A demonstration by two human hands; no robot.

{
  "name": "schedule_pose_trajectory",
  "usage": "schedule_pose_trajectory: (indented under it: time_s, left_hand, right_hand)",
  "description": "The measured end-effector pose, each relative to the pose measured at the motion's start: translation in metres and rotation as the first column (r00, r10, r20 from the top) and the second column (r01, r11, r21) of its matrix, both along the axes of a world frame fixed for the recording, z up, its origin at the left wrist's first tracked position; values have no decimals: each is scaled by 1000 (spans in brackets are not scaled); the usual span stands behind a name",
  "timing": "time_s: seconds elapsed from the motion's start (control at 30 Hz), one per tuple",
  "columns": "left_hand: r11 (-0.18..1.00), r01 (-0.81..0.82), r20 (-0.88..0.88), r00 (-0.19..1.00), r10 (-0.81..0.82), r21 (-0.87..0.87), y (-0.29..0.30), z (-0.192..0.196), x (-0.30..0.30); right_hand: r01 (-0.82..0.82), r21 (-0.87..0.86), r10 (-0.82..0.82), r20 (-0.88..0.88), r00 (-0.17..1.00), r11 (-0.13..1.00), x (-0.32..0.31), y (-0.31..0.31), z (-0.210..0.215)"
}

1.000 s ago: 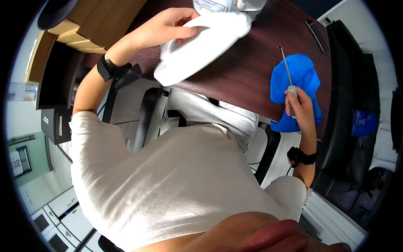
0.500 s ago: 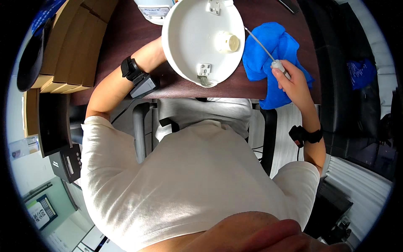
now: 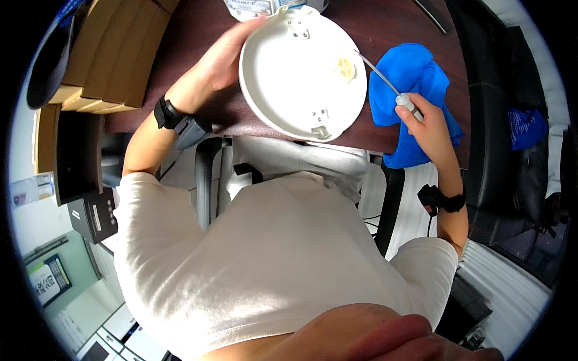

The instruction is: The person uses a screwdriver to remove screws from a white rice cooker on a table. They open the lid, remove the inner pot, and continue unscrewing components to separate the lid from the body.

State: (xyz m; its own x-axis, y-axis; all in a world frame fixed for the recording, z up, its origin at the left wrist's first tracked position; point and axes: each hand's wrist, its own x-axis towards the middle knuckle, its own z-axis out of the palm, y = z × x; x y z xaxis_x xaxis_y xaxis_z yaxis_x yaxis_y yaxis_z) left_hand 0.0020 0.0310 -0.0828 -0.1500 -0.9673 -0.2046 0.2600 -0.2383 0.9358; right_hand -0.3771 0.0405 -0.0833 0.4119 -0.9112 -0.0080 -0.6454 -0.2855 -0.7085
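Observation:
A shallow round white cover (image 3: 286,78) faces up at the table's near edge. Inside it are two small screwed-on plates (image 3: 320,120) and a round cream-coloured fitting (image 3: 345,70). At its upper left, my left hand (image 3: 232,54) grips the rim, with part of the fingers hidden by the cover. My right hand (image 3: 430,123) is closed round the grey-white handle of a screwdriver (image 3: 404,102). The long thin shaft points up and left, its tip at the cover's right rim; whether it touches I cannot tell. Beneath this hand lies a crumpled blue cloth (image 3: 394,78).
Brown cardboard boxes (image 3: 120,54) stand on the left of the dark red-brown table (image 3: 198,24). A white labelled container (image 3: 253,8) is behind the cover, and a dark flat object (image 3: 435,17) lies at the far right. Chair armrests (image 3: 208,174) flank my lap.
The cover has turned flatter, facing more upward, and sits slightly further right and nearer me. My left hand has come out from behind it to the upper-left rim. The screwdriver stays in my right hand.

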Motion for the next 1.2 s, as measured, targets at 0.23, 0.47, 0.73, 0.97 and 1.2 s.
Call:
schedule_pose_trajectory:
  time_s: [0.23,0.47,0.73,0.97,1.2]
  left_hand:
    - [980,197,421,885,-196,41,-21,-7,0]
    - [946,323,249,914,-320,33,-51,-32,2]
    - [937,344,37,939,-343,-58,-44,-47,7]
    - [928,332,-17,940,-340,-168,-47,-54,5]
    - [953,266,16,964,-266,-142,-42,-51,6]
  right_hand:
    - [-223,-258,135,-317,939,940,20,-19,40]
    - [-508,-268,337,-492,803,819,50,-74,75]
    - [-586,-213,331,-656,679,782,80,-89,95]
    - [-588,-219,276,-722,634,779,99,-84,119]
    - [-612,-212,288,-735,614,762,103,-85,132]
